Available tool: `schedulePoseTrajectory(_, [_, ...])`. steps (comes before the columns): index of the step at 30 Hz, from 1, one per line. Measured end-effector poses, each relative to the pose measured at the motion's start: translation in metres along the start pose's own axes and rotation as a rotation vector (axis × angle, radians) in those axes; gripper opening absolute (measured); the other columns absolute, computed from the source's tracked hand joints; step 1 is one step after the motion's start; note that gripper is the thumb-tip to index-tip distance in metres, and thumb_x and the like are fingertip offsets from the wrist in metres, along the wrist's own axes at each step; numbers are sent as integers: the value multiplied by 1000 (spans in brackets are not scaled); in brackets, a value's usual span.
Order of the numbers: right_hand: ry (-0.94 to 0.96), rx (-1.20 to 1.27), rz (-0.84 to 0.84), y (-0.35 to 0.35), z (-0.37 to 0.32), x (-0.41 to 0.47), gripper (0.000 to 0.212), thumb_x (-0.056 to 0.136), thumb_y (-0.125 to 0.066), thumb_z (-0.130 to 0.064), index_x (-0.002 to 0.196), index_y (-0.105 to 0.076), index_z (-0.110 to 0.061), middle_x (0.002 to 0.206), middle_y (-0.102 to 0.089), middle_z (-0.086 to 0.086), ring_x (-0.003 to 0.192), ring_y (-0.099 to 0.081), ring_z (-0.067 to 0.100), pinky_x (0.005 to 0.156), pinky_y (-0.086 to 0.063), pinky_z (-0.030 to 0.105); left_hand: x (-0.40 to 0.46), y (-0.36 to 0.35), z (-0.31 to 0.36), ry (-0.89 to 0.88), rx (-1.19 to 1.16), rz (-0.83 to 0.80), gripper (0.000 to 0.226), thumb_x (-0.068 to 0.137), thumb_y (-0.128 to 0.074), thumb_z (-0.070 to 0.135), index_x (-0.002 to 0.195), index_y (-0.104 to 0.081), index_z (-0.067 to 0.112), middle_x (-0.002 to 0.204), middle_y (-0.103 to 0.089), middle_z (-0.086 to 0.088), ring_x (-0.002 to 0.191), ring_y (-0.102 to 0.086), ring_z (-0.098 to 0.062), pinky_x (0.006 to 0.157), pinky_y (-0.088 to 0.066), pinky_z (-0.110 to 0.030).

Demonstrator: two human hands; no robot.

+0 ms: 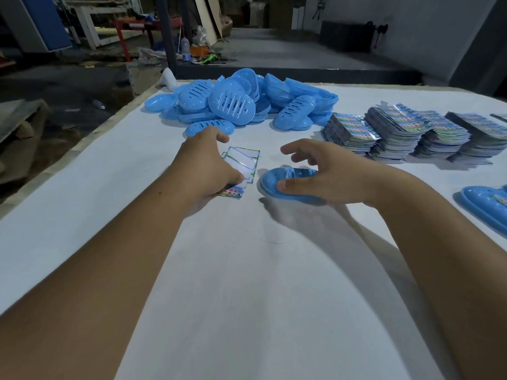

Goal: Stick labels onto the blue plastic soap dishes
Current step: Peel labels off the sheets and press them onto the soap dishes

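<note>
Blue dish in hand: we have one blue soap dish (288,185) on the white counter (247,270), just in front of us, hollow side up; no label shows on the part we can see.
Right grip: our right hand (329,179) holds that dish, thumb on its near rim, fingers curved over the far side, forefinger lifted free.
Left grip: our left hand (208,165) rests on a small fan of loose labels (244,163), thumb and fingers pinching one at its near end; whether it is already free of its backing we cannot tell.
Done so far: at the right edge lies a labelled dish (488,207), a printed sticker just showing on it; we judge it finished, though most of it is out of view.
Left to do: the heap of dishes (241,102) at the far side of the counter looks unlabelled, and the label stacks (411,133) to its right stand tall.
Progress: early, in our judgement, with most of the pile untouched.
Step in hand: taking up a label for the held dish.
</note>
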State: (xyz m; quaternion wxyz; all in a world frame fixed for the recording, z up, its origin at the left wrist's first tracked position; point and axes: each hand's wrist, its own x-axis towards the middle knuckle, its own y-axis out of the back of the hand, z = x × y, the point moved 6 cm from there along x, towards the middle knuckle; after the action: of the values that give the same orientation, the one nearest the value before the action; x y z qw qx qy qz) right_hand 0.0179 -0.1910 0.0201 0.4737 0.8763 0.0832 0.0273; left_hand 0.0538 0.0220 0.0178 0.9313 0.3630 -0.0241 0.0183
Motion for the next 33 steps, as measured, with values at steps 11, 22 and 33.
schedulePoseTrajectory(11, [188,312,256,2,-21,3,15,93,-74,-33,96,-77,-18,67,-69,-16,58,-55,-4,58,-39,8,3,-7,13,5,-785,-68,46,83,-82,11,126,-66,21,107,-80,0,95,-78,-20,86,-62,-36])
schedulePoseTrajectory(22, [44,318,309,14,-4,4,35,101,-63,-27,75,-71,-5,63,-70,-14,48,-41,9,42,-34,17,-2,-5,19,-101,-531,-23,31,85,-77,21,111,-70,35,90,-79,5,70,-71,-1,68,-49,-25])
schedulePoseTrajectory(33, [-28,358,358,14,0,4,29,92,-74,-37,76,-74,-13,52,-59,-13,39,-38,4,39,-30,14,-5,-6,26,-237,-490,-67,30,89,-78,16,110,-64,32,79,-79,9,64,-64,4,64,-45,-19])
